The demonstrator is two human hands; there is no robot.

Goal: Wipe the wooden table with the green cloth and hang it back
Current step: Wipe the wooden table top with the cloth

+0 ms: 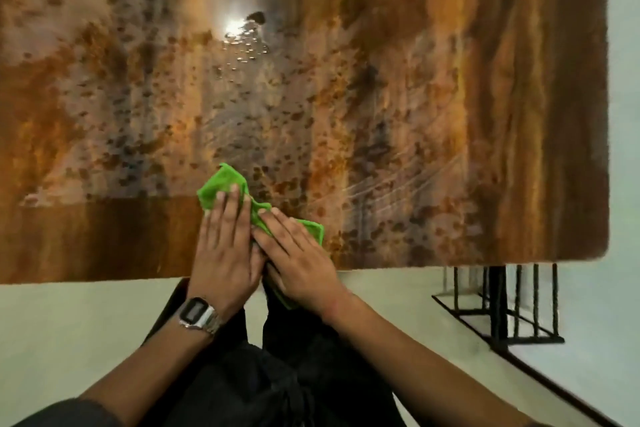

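Cloth (225,184) lies at the bench's (450,80) near edge under both flat, open hands, left (223,246) and right (298,253); wiping seems underway, smears remain, hanging not yet done.

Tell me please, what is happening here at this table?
A person is wiping the wooden table with a green cloth. Both hands lie flat on the cloth near the table's near edge: the left hand, with a wristwatch, and the right hand beside it. Water droplets glisten farther out on the surface.
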